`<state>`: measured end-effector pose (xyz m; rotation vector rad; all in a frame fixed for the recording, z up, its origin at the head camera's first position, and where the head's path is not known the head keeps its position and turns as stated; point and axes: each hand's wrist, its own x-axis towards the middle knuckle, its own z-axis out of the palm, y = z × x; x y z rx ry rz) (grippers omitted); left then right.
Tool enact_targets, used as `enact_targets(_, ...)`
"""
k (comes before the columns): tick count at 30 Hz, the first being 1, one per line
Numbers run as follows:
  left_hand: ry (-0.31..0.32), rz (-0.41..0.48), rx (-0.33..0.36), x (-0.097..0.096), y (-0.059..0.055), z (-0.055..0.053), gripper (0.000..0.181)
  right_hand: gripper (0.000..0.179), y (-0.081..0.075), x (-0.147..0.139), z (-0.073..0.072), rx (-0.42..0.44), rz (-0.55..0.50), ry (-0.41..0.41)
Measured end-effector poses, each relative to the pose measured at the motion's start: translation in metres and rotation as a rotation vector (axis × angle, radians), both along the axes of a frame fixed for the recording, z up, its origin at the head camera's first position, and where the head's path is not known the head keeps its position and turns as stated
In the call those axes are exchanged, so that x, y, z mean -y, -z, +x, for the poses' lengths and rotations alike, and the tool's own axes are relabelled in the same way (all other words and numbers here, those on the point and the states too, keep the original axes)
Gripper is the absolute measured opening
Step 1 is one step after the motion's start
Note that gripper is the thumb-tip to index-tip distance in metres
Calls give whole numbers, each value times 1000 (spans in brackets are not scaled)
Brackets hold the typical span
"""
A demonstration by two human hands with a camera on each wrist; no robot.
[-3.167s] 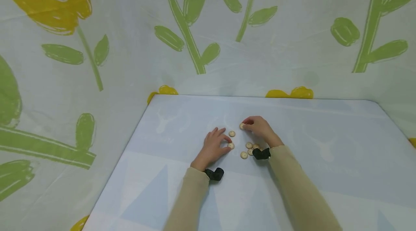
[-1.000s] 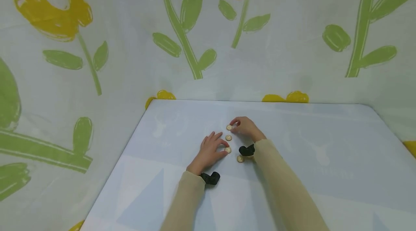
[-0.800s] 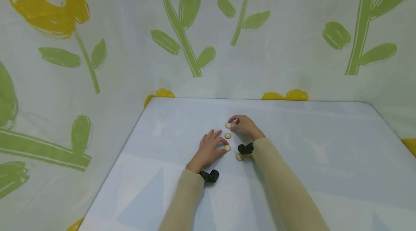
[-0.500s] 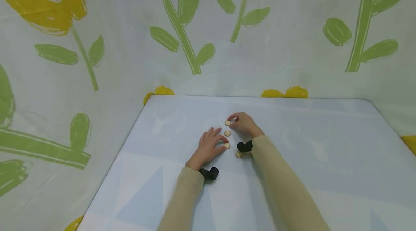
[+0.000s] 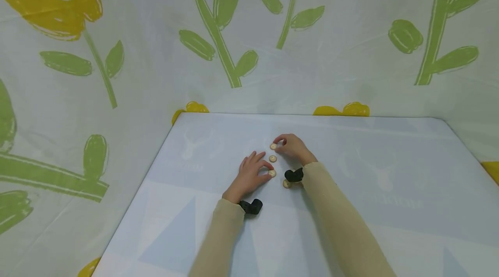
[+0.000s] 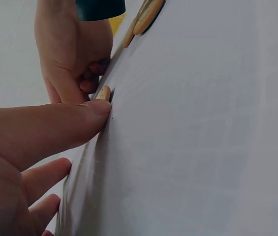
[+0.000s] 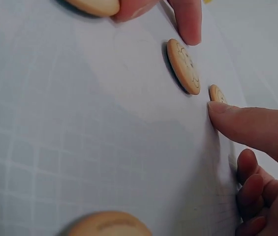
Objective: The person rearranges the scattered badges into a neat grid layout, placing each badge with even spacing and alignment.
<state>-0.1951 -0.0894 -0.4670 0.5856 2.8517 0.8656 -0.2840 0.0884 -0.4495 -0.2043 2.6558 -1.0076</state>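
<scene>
Three round wooden discs stand in a column running away from me on the table. My left hand pinches the nearest disc by its edge between thumb and index finger, its other fingers spread on the table. A middle disc lies untouched; dark line markings show on its face in the right wrist view. My right hand holds the farthest disc between thumb and index finger. In the right wrist view the right thumb is on that disc's edge.
Another wooden disc lies beside the black camera on my right wrist, which covers the discs seen there earlier. A second black camera sits on the left wrist. Flower-patterned cloth hangs behind the table.
Since 3.2 seconds ago, my right hand has brought its disc leftward to the far end of the column. In the last second both hands hold nearly still while the head view shifts slightly.
</scene>
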Motion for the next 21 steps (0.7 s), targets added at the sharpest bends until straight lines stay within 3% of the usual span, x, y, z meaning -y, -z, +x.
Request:
enact_targets(11, 5, -14, -2, 4, -2, -1, 16, 26, 3, 4, 0, -11, -4, 16)
enact_targets(17, 3, -16, -9, 3, -1, -1, 16, 28, 4, 2, 1, -35, 1, -16)
enact_targets(21, 2, -13, -15, 1, 1, -1, 17, 36, 3, -3, 4, -2, 17, -29)
